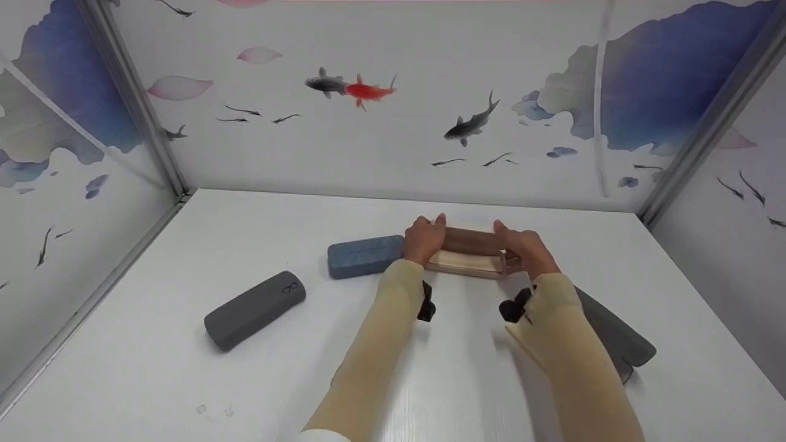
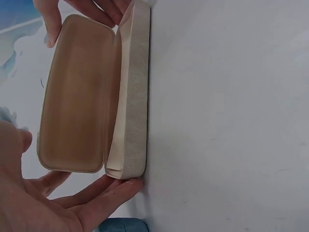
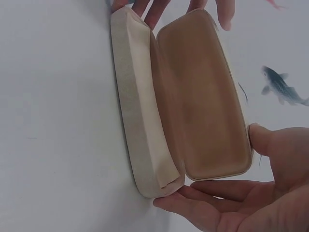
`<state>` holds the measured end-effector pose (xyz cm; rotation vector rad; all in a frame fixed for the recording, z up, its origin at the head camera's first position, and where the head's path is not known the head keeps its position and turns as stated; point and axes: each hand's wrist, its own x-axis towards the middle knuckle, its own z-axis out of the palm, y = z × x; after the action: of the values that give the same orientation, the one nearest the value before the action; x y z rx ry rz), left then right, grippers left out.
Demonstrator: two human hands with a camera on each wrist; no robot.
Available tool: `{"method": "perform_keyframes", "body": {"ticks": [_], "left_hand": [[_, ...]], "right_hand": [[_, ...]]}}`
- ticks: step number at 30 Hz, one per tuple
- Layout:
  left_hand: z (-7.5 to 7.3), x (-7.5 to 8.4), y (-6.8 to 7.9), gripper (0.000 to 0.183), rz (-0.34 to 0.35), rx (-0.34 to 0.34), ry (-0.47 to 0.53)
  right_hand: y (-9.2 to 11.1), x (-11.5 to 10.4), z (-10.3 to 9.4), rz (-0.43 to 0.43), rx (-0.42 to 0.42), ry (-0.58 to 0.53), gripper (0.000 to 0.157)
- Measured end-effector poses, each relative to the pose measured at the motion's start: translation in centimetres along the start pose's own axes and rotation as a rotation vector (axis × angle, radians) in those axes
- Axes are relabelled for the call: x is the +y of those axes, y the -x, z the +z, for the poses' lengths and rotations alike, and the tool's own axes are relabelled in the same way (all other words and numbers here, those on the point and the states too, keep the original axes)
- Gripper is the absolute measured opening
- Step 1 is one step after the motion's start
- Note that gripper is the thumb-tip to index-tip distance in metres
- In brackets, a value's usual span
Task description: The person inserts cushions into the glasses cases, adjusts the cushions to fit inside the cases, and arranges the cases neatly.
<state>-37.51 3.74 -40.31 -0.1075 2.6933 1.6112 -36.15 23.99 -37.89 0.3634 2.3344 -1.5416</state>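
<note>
An open beige eyeglass case (image 1: 470,267) lies near the back of the white table, its brown-lined lid (image 2: 79,96) raised. Inside its base is a cream cloth or lining flap (image 3: 149,96). My left hand (image 1: 424,240) holds the left end, with fingers against the base and the thumb by the lid. At the opposite end my right hand (image 1: 529,250) grips the case, thumb on the lid's edge and fingers at the base, as the right wrist view shows. A blue eyeglass case (image 1: 365,256) sits closed just left of my left hand.
A grey eyeglass case (image 1: 255,312) with a glasses mark lies closed at the left. Partly hidden under my right forearm is a dark grey case (image 1: 617,328). Printed wall panels (image 1: 393,153) border the table at the back and sides.
</note>
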Motion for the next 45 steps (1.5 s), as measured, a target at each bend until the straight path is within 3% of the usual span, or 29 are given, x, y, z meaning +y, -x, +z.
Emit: {"method": "perform_keyframes", "body": {"ticks": [5,13,20,27,37,45], "left_hand": [[-0.4,0.1,0.3,0.054,-0.005,-0.023,-0.008],[-1.2,0.2,0.3,0.058,-0.057,-0.13,0.027],[-1.3,0.0,0.6,0.059,-0.079,-0.146,0.083],[-1.1,-0.5,0.9,0.047,-0.03,-0.129,0.075],[-1.0,-0.4,1.0,0.048,-0.066,-0.133,0.117],[-1.4,-0.3,1.7,0.049,-0.102,-0.172,0.141]], "right_hand": [[-0.2,0.1,0.0,0.017,0.005,-0.01,0.075],[-0.3,0.3,-0.3,0.016,-0.011,-0.01,0.053],[-0.4,0.3,-0.2,0.02,-0.028,0.008,0.058],[-0.7,0.7,0.1,0.041,0.019,-0.007,0.056],[-0.3,1.3,0.7,0.017,0.08,0.028,0.068],[-0.1,1.9,0.8,-0.025,0.123,-0.006,0.045]]}}
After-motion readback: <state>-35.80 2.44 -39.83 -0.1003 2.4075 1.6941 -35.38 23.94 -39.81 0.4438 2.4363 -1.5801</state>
